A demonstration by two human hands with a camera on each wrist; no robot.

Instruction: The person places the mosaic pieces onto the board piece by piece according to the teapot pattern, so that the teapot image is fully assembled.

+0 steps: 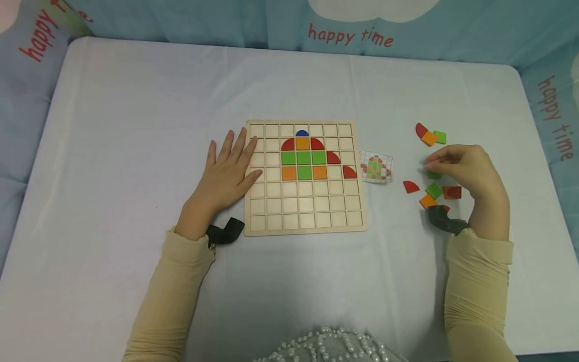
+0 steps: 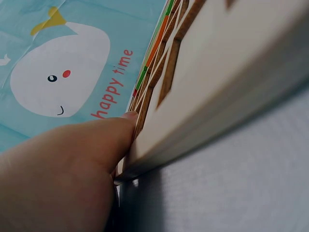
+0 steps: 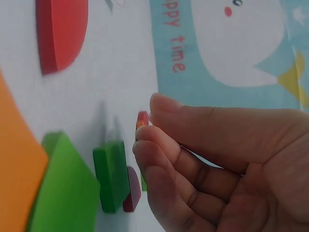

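A wooden grid board (image 1: 267,221) lies mid-table with coloured tiles in its cells: a blue half circle (image 1: 302,133), red quarter circles (image 1: 317,145), and green (image 1: 303,158) and orange squares (image 1: 288,173). My left hand (image 1: 228,173) lies spread over the board's left edge; in the left wrist view its thumb (image 2: 108,137) touches the rim. Above the loose tiles on the right is my right hand (image 1: 468,168), fingers loosely bent. In the right wrist view its thumb and fingertips are close together, with no tile visible between them. A dark green tile (image 3: 111,176) lies beyond them.
A small printed pattern card (image 1: 377,167) sits just right of the board. Loose tiles lie around the right hand, among them a red quarter circle (image 1: 410,187), a green square (image 1: 433,190) and an orange square (image 1: 428,139). A printed curtain (image 1: 262,25) borders the table.
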